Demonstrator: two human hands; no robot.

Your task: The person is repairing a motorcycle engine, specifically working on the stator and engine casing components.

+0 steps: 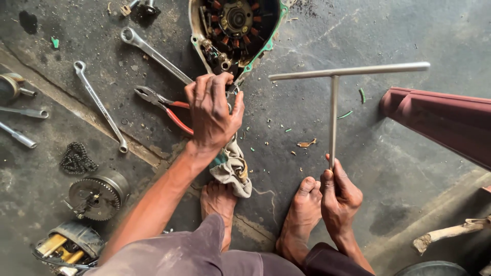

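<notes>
My left hand [214, 112] reaches forward, its fingertips on the lower edge of an engine cover [236, 31] with a stator coil inside and a green gasket around its rim. What the fingers pinch is hidden. My right hand [339, 197] grips the lower end of a T-handle wrench [333, 107], whose crossbar lies level above. A dirty rag [232, 166] lies under my left wrist. Red-handled pliers [166, 106] rest just left of that hand.
Two long spanners [153, 53] [101, 106] lie on the oily concrete floor. At left are a chain piece [77, 158], a toothed gear [98, 194] and more tools [20, 110]. A maroon panel [440, 120] stands at right. My bare feet [302, 217] are below.
</notes>
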